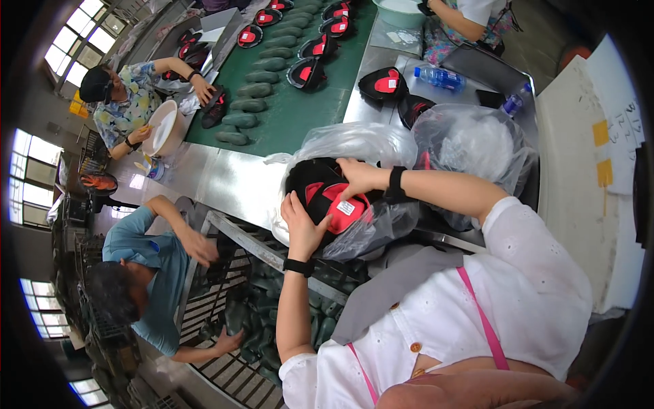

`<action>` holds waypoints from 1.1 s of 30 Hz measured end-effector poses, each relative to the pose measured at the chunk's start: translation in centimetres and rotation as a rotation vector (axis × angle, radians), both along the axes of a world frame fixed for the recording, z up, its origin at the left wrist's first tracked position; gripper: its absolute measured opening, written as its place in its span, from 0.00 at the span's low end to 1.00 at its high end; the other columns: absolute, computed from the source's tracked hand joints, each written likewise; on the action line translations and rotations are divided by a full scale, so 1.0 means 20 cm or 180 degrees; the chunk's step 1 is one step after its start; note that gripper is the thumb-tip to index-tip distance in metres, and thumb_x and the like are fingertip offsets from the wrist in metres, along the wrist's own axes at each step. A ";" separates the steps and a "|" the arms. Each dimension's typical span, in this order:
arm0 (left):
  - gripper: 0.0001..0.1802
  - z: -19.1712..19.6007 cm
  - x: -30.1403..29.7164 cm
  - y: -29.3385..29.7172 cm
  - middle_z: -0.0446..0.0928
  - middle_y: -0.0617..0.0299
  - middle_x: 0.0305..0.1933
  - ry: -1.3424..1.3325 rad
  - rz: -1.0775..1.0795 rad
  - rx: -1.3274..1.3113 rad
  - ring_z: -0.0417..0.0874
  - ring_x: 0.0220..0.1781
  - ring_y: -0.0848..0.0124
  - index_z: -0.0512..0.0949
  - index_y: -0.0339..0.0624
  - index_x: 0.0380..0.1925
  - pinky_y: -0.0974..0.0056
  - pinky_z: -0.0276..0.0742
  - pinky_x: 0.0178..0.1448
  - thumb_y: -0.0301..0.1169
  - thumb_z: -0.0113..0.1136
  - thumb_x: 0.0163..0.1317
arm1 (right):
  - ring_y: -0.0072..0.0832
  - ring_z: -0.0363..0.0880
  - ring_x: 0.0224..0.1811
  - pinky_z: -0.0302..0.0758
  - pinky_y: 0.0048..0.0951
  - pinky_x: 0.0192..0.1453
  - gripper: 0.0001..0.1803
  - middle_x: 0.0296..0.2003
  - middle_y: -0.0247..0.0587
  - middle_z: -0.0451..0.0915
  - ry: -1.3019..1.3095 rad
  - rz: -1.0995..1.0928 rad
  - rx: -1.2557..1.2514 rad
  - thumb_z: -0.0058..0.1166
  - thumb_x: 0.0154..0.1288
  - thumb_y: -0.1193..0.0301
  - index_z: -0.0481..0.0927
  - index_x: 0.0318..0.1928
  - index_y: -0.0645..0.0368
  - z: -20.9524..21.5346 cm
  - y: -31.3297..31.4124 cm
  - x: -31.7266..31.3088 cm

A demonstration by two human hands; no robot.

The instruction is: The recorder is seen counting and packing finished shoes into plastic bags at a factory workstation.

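In front of me a black shoe upper (pixel 315 178) with a red lining and a small white label lies at the mouth of a clear plastic bag (pixel 371 235). It seems to rest on more black pieces, mostly hidden. My left hand (pixel 304 228) grips its near left side, thumb toward the red lining and fingers along the black edge. From the far right my right hand (pixel 359 178) holds the same upper, fingers over the rim and thumb on the red lining. Both wrists wear black bands.
A green conveyor belt (pixel 327 112) carries green shoe lasts (pixel 255 90) and black-red uppers. On my right are another plastic bag (pixel 470 146) and a blue-labelled bottle (pixel 439 78). A person in teal (pixel 160 262) reaches into a metal rack cart (pixel 266 262) of lasts; another person works beside a basin (pixel 167 129).
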State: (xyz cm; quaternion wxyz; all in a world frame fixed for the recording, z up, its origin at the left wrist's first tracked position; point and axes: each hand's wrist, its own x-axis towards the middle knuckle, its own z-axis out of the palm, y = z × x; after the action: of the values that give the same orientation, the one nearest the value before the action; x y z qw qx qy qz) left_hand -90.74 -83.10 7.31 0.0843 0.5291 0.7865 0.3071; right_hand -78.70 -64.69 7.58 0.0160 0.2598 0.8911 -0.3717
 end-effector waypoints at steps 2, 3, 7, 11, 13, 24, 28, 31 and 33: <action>0.50 0.01 -0.03 -0.01 0.53 0.35 0.61 -0.0194 0.0066 -0.0059 0.52 0.65 0.43 0.52 0.33 0.61 0.51 0.51 0.67 0.36 0.71 0.41 | 0.47 0.71 0.51 0.71 0.36 0.53 0.47 0.49 0.59 0.69 0.0126 -0.0247 -0.0576 0.66 0.40 0.71 0.55 0.60 0.68 -0.09 0.03 -0.01; 0.49 0.01 -0.04 -0.03 0.53 0.37 0.62 -0.0183 -0.0254 -0.0116 0.52 0.65 0.44 0.53 0.35 0.60 0.50 0.50 0.67 0.36 0.71 0.40 | 0.45 0.71 0.52 0.70 0.35 0.52 0.47 0.50 0.58 0.69 0.0152 -0.0085 -0.1041 0.64 0.40 0.73 0.53 0.62 0.66 -0.11 0.03 0.00; 0.48 0.01 0.05 -0.12 0.49 0.44 0.67 0.0143 -0.0698 -0.0882 0.43 0.69 0.41 0.59 0.44 0.59 0.43 0.52 0.63 0.38 0.73 0.36 | 0.40 0.69 0.53 0.69 0.34 0.53 0.49 0.50 0.53 0.70 -0.0196 0.0149 -0.1974 0.59 0.41 0.77 0.50 0.66 0.59 -0.06 -0.01 0.05; 0.59 0.07 0.14 -0.08 0.44 0.41 0.68 0.0270 0.0109 -0.0578 0.42 0.69 0.41 0.50 0.41 0.64 0.41 0.52 0.63 0.37 0.76 0.31 | 0.32 0.71 0.45 0.70 0.30 0.46 0.44 0.46 0.47 0.73 -0.0329 -0.0628 -0.2581 0.54 0.43 0.77 0.53 0.65 0.61 -0.01 -0.01 0.10; 0.59 0.04 0.08 -0.08 0.45 0.41 0.67 0.0115 0.0503 -0.0612 0.48 0.68 0.42 0.48 0.38 0.63 0.43 0.57 0.62 0.35 0.76 0.32 | 0.27 0.71 0.39 0.70 0.26 0.42 0.38 0.38 0.43 0.75 -0.0374 -0.0628 -0.2724 0.53 0.44 0.76 0.60 0.61 0.62 0.00 -0.02 0.13; 0.37 0.24 0.04 -0.23 0.71 0.55 0.41 -0.1249 -0.0254 0.1676 0.74 0.46 0.64 0.62 0.39 0.58 0.64 0.66 0.55 0.15 0.59 0.43 | 0.40 0.69 0.47 0.65 0.37 0.53 0.26 0.47 0.43 0.71 0.2679 0.0710 0.0062 0.58 0.37 0.77 0.73 0.44 0.56 0.51 -0.30 0.38; 0.23 0.21 0.07 -0.18 0.67 0.50 0.54 -0.1233 -0.0459 0.2035 0.67 0.60 0.58 0.74 0.41 0.48 0.60 0.64 0.61 0.18 0.58 0.48 | 0.39 0.69 0.46 0.64 0.37 0.50 0.23 0.48 0.40 0.71 0.3009 0.0962 0.0927 0.60 0.37 0.76 0.75 0.41 0.52 0.49 -0.35 0.42; 0.22 0.26 0.14 -0.12 0.67 0.50 0.56 -0.1864 -0.0420 0.2230 0.66 0.61 0.58 0.75 0.42 0.46 0.60 0.64 0.62 0.17 0.58 0.48 | 0.37 0.71 0.45 0.65 0.35 0.49 0.19 0.47 0.39 0.73 0.3223 0.0956 0.1472 0.61 0.41 0.74 0.75 0.39 0.51 0.46 -0.36 0.45; 0.20 0.28 0.16 -0.11 0.68 0.50 0.56 -0.2276 -0.0171 0.2311 0.66 0.61 0.57 0.76 0.42 0.44 0.60 0.64 0.62 0.17 0.58 0.48 | 0.37 0.71 0.45 0.66 0.36 0.49 0.17 0.48 0.40 0.73 0.3368 0.1194 0.1624 0.61 0.45 0.71 0.75 0.39 0.50 0.48 -0.36 0.47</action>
State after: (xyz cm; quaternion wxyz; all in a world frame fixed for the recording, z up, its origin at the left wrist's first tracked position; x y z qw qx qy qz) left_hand -87.62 -85.23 12.84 0.1667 0.4062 0.5372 0.7202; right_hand -69.35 -71.98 17.20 -0.4259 -0.1253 0.8696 -0.2161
